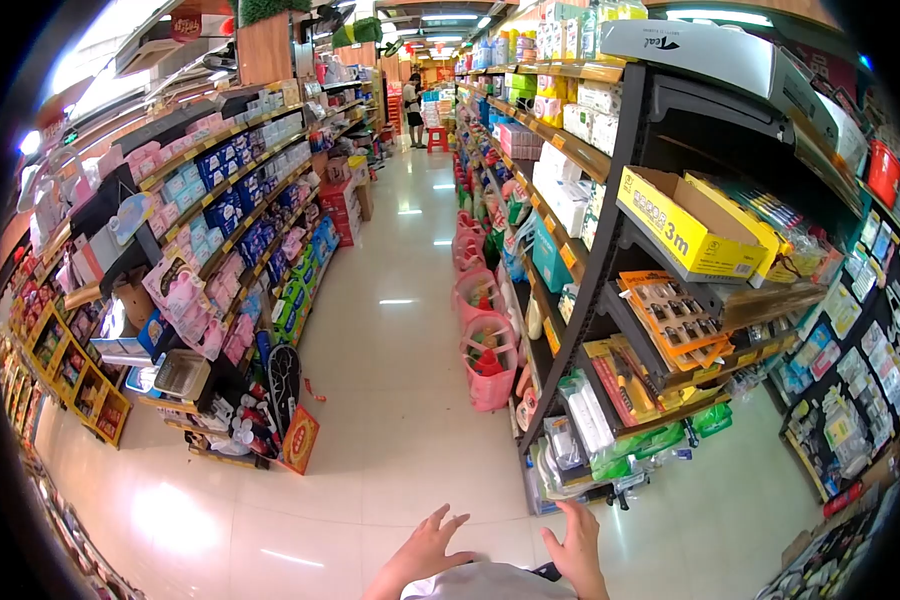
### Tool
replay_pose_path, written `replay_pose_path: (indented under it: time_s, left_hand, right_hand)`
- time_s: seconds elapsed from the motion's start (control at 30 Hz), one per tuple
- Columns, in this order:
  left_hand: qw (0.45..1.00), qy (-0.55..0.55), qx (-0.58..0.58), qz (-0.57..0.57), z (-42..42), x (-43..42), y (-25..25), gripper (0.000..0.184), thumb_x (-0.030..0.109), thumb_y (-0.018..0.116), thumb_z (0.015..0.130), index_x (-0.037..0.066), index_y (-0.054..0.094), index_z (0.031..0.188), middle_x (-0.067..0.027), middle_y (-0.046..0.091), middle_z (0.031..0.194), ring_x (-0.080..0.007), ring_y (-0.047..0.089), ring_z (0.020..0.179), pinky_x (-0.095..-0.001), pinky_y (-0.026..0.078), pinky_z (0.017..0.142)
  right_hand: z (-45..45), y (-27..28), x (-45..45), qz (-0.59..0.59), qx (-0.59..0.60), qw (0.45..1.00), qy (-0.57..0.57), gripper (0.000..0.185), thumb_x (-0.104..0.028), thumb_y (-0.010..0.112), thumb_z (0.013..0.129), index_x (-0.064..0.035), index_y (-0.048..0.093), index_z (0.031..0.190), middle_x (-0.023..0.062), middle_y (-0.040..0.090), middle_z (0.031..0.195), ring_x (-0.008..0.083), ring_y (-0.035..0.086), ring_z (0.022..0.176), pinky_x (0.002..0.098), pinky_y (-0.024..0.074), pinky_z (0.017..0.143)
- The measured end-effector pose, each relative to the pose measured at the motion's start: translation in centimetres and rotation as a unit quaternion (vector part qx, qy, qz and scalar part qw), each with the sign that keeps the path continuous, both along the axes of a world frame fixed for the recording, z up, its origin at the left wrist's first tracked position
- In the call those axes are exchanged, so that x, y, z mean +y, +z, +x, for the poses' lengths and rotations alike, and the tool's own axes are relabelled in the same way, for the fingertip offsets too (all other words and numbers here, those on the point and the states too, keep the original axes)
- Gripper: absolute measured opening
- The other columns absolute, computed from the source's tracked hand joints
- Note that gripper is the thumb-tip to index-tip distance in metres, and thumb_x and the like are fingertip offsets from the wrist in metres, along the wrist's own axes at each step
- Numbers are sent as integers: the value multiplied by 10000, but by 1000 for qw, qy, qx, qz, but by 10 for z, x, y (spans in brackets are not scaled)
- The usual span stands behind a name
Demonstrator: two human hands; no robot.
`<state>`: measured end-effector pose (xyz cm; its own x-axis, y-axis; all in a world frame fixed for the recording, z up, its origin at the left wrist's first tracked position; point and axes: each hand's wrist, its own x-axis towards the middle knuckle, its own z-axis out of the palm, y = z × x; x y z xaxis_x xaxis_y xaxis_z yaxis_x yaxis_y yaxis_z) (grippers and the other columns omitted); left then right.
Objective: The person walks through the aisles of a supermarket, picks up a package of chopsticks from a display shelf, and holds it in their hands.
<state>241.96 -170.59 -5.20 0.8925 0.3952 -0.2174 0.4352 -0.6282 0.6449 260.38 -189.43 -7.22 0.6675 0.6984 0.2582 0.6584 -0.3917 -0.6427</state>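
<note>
In the head view, the left hand [427, 548] and right hand [576, 550] are raised, fingers spread. White packs [587, 415] on a low level of the dark rack [587, 288] sit beyond the right hand, farther rightward from the left.

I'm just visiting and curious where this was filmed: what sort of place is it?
Most likely a supermarket or general store. Packaged goods line both sides of a long aisle, pink baskets stand along its right side, and orange labels, perhaps price tags, run above them.
</note>
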Motion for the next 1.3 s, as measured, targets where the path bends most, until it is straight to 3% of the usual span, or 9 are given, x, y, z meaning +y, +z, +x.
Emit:
replay_pose_path:
  time_s: [0.83, 0.9, 1.1, 1.3]
  left_hand:
    - [999, 2, 37, -13, -1, 1, 3, 760, 521, 653, 789, 188, 358, 1405, -252, 227, 1461, -440, 281, 1325, -476, 350, 1043]
    - [1000, 0, 9, 7, -2, 3, -1, 773, 564, 634, 784, 180, 369, 1400, -283, 263, 1433, -472, 345, 1276, -488, 359, 1028]
    - [1000, 0, 5, 0, -2, 6, -4, 785, 587, 627, 778, 181, 372, 1400, -296, 259, 1430, -475, 342, 1276, -489, 353, 1032]
    - [999, 0, 32, 4, 1, 7, 1, 769, 540, 650, 786, 191, 359, 1406, -253, 235, 1456, -445, 317, 1304, -475, 372, 1023]
  right_hand:
    - [2, 9, 9, 30, -5, 999, 16, 512, -194, 693, 759, -48, 483, 1203, 189, 501, 1220, 346, 454, 1150, 459, 314, 967]
    - [2, 7, 10, 31, 1, 999, 13, 512, -192, 694, 758, -50, 484, 1203, 188, 502, 1220, 345, 454, 1150, 458, 314, 967]
    - [2, 4, 12, 34, 5, 999, 9, 513, -189, 695, 756, -49, 485, 1203, 186, 501, 1221, 344, 453, 1151, 454, 315, 967]
    - [4, 4, 13, 33, -3, 999, 11, 513, -191, 692, 760, -46, 483, 1204, 182, 501, 1221, 341, 452, 1153, 455, 313, 969]
